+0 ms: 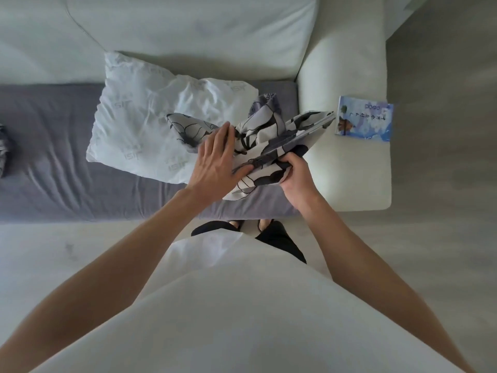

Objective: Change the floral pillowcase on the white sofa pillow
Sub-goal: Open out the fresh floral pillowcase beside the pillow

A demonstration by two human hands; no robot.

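Observation:
A bare white pillow (150,117) with faint grey logos lies on the grey seat of the sofa, its far corner against the backrest. A grey and white floral pillowcase (266,133) is bunched over the pillow's right end and stretches toward the armrest. My left hand (217,160) lies on the pillowcase with straight fingers, the thumb against its dark hem. My right hand (295,173) grips the near edge of the pillowcase, fingers curled round the fabric.
The white sofa armrest (347,168) stands right of the pillow, with a blue book (364,119) lying on it. More floral fabric (3,149) shows at the left frame edge on the grey seat cover (53,162). Pale wooden floor (443,184) surrounds the sofa.

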